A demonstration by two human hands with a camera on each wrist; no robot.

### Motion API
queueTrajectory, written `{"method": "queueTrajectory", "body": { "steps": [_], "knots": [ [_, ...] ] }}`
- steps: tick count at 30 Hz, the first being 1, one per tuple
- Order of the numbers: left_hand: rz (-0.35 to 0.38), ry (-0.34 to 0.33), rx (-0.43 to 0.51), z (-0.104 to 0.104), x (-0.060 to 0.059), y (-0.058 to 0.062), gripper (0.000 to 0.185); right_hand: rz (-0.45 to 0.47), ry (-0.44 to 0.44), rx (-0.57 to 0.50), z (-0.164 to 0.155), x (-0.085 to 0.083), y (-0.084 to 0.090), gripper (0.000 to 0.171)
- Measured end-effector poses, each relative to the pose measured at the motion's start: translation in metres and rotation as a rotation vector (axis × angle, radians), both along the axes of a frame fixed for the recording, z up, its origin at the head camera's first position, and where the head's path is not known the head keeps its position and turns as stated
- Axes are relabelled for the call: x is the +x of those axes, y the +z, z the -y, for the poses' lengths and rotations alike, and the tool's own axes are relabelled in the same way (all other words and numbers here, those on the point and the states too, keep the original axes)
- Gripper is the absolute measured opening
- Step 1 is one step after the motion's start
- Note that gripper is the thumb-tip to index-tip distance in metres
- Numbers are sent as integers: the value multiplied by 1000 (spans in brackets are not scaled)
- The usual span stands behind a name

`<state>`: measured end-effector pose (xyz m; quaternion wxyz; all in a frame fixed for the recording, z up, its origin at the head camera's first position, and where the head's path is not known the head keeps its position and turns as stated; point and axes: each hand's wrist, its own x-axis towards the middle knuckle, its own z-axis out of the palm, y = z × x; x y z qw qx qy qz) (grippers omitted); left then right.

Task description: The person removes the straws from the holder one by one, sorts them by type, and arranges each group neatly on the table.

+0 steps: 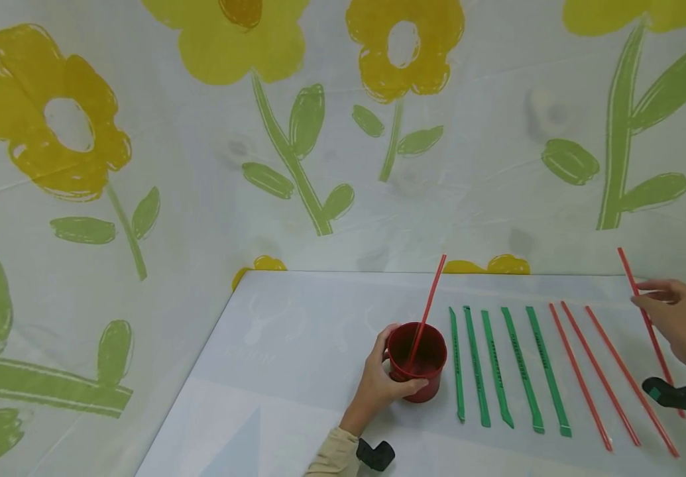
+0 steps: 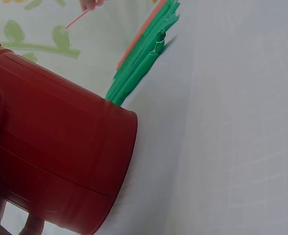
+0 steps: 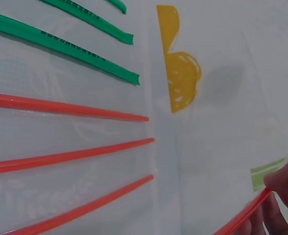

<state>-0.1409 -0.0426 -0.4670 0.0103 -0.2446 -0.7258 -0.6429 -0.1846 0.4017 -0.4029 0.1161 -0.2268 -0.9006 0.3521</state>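
thin red straw (image 1: 647, 311) pinched by right hand (image 1: 685, 328), left hand (image 1: 378, 384) gripping round red cup (image 1: 419, 361)

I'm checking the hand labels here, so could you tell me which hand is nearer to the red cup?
Left. The left hand grips the red cup by its side. The right hand is far off to the cup's right, pinching a red straw beyond the rows of straws.
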Motion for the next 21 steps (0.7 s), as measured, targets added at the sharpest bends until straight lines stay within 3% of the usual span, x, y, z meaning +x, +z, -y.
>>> {"method": "queueTrajectory", "body": {
  "steps": [21],
  "knots": [
    [-12,-8,5,0,0,2,81,92,8,36,-25,-1,-48,44]
  ]
}}
